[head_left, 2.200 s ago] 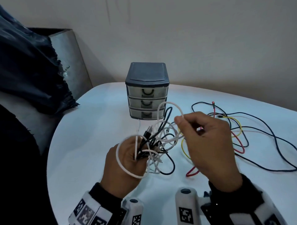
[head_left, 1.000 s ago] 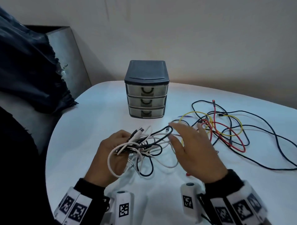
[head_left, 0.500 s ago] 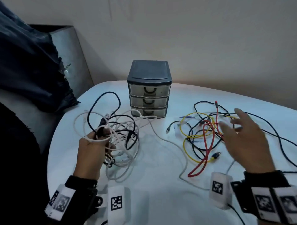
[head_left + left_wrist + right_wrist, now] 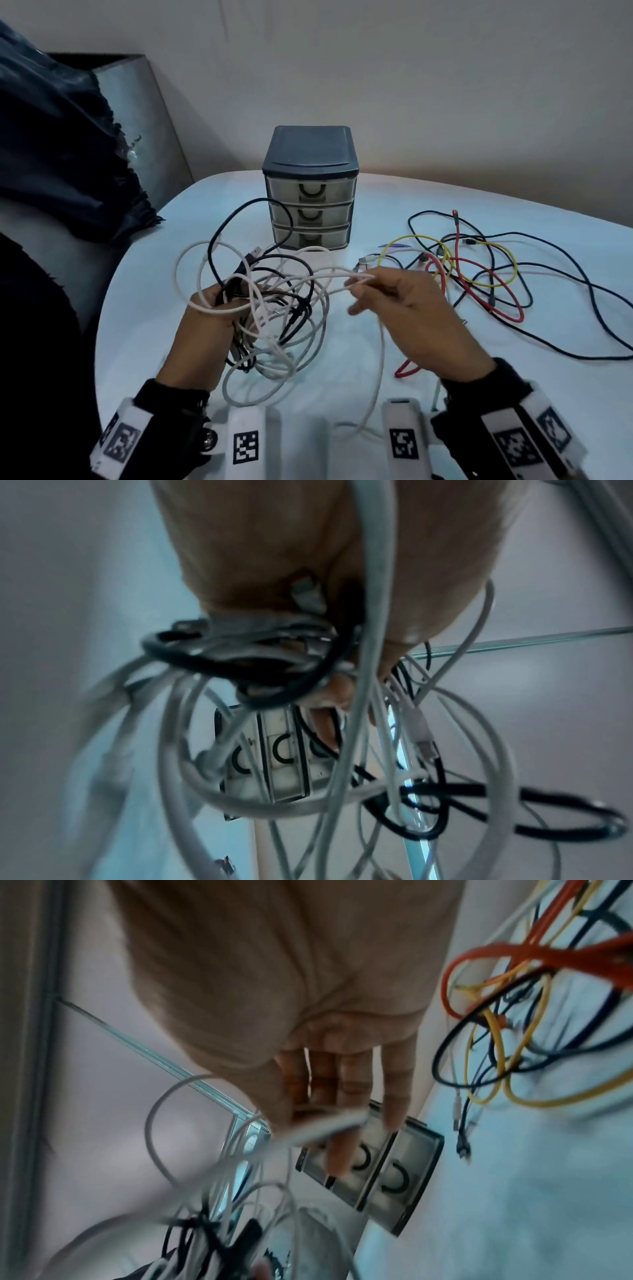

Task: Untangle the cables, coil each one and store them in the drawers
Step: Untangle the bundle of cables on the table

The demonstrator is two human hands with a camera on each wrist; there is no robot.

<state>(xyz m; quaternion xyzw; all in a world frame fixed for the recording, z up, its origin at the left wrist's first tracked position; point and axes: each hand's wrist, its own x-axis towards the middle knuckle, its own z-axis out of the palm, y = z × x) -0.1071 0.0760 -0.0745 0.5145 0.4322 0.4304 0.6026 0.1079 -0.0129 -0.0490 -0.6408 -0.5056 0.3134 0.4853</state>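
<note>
1. My left hand (image 4: 205,325) is gripping the white-and-black tangle (image 4: 274,308), fingers curled round the bunched middle. I think that is anchoring the knot so loops hang free to pick.
2. My right hand (image 4: 407,315) is pinching a doubled white cable (image 4: 329,277) between thumb and fingertips, the other fingers relaxed. It is drawing that strand sideways out of the bundle, probably to trace one cable free.
3. The bundle is hanging above the table (image 4: 154,274), in front of the drawer unit (image 4: 310,186); its lower loops seem to be brushing the surface, but I cannot confirm contact.
4. A black cable (image 4: 253,212) is looping up in front of the drawer unit's left side.
5. All three drawers are sitting closed, so nothing is stored yet; judging early stage.
6. The coloured tangle (image 4: 472,270) of red, yellow and dark cables is lying well apart on the right.
7. Open room: bare table between the piles and near me. The left edge is running close beside my left hand, so pulling rightward is looking safer.
</note>
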